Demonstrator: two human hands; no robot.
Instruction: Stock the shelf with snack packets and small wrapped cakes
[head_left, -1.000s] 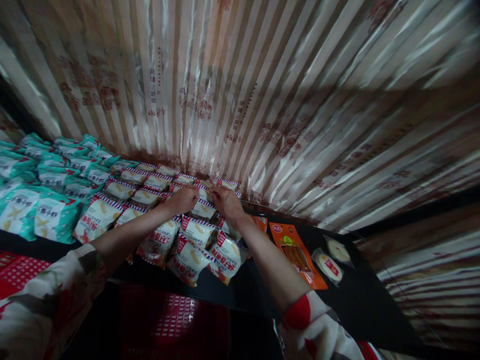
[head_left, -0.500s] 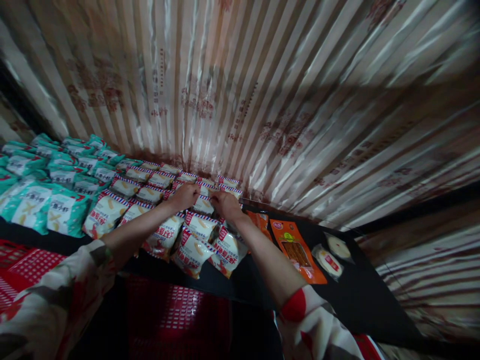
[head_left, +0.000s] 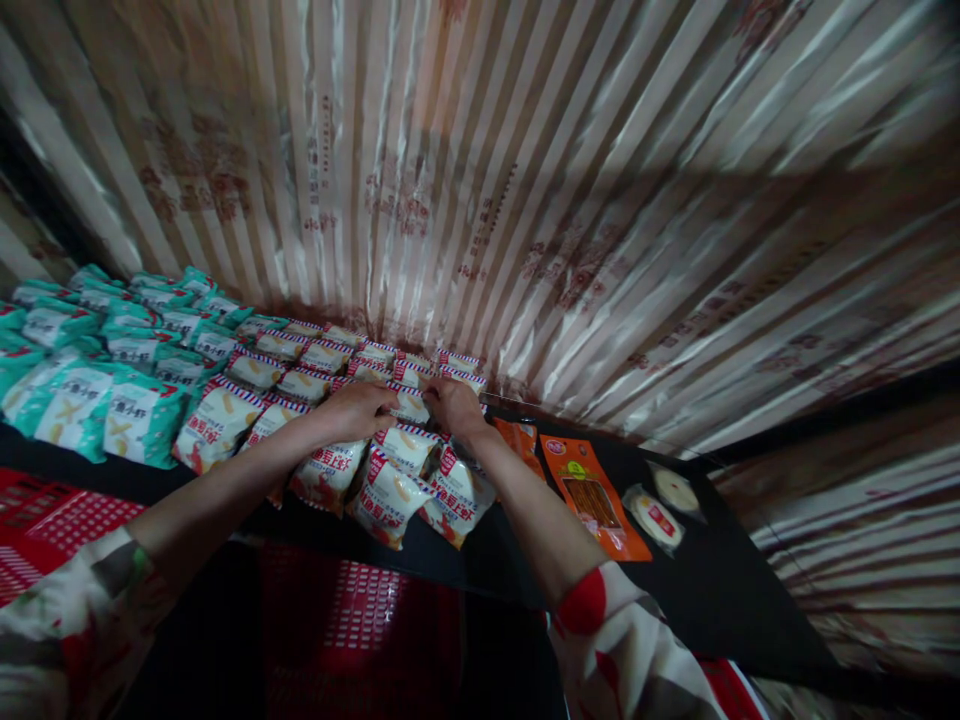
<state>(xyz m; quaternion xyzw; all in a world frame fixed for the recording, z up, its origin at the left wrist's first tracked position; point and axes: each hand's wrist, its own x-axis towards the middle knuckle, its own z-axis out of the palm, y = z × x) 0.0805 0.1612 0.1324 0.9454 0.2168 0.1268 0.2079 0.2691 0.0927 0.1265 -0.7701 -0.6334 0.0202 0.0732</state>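
Several white snack bags with red lettering and striped top edges stand in rows on the black surface. One snack bag (head_left: pixel 412 405) is between my two hands, in the middle of these rows. My left hand (head_left: pixel 358 411) is at its left side, fingers curled and closed against the edge. At the upper right of the same bag, my right hand (head_left: pixel 454 407) is closed in a pinch, its fingertips partly hidden. Just in front of my hands lean a front snack bag (head_left: pixel 388 497) and another front bag (head_left: pixel 456 492) beside it.
Teal snack bags (head_left: pixel 142 418) fill the left end. To the right lie an orange packet (head_left: pixel 595 497) and round pale packages (head_left: pixel 655 520). Red perforated baskets (head_left: pixel 360 610) are below the front edge of the black surface (head_left: pixel 720 590). A striped, printed curtain (head_left: pixel 450 200) hangs behind.
My left hand has moved down and slightly left, from the bag's top edge to its side. The right hand stays nearly in place. The view has shifted slightly.
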